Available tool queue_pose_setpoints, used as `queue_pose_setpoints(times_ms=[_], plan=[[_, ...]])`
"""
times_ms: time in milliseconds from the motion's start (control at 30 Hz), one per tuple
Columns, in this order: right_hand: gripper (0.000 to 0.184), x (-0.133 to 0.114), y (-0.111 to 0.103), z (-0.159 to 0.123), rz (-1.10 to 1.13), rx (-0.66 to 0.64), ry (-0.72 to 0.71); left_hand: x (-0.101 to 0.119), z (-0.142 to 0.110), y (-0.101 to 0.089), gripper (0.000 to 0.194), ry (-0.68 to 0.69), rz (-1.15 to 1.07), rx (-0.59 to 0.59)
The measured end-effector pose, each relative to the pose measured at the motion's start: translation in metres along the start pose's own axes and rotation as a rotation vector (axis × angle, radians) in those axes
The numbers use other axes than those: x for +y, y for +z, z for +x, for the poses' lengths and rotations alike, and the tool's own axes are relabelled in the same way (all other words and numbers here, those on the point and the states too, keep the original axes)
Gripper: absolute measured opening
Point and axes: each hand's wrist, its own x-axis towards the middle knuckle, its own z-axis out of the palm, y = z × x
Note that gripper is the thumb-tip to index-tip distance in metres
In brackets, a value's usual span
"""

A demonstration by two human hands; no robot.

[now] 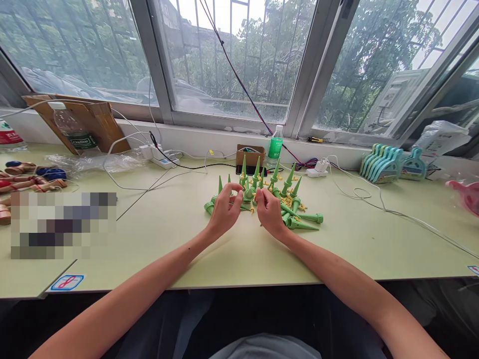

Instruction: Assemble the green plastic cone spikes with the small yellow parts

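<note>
Both of my hands meet over the table (pixel 168 219) in front of a group of green cone-shaped plastic spikes (pixel 288 182). With fingers curled, my left hand (pixel 225 209) seems to hold a green spike (pixel 248 194) at its fingertips, though the contact is partly hidden. My right hand (pixel 270 212) is closed in a pinch close beside it, a bit of yellow showing at the fingertips. That looks like a small yellow plastic piece, mostly covered by the fingers. Several spikes stand point up behind my hands; others lie to the right, around a pile of small yellow pieces (pixel 287 202).
A small cardboard box (pixel 250 156), a dark phone and a green-labelled bottle (pixel 276 144) stand behind the spikes. White cables (pixel 381 199) cross the tabletop. Teal hangers (pixel 381 163) are at the right; wooden items (pixel 45 182) and a blurred patch lie left.
</note>
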Motion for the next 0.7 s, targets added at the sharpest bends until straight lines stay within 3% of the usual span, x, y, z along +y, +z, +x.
queue_pose_setpoints(times_ms=[100,333,700], plan=[[0.038,-0.0007,-0.0001,-0.0005,0.024,-0.01,-0.021,0.0009,0.0012,-0.0004,0.025,-0.065,-0.077,0.0],[0.036,0.0021,0.0008,-0.0013,0.042,-0.084,-0.056,0.0027,0.0017,-0.0021,0.031,-0.186,-0.274,-0.189],[0.037,0.0061,0.0009,0.0013,0.061,-0.101,-0.034,0.0029,0.0003,-0.0049,0.035,-0.177,-0.307,-0.193]])
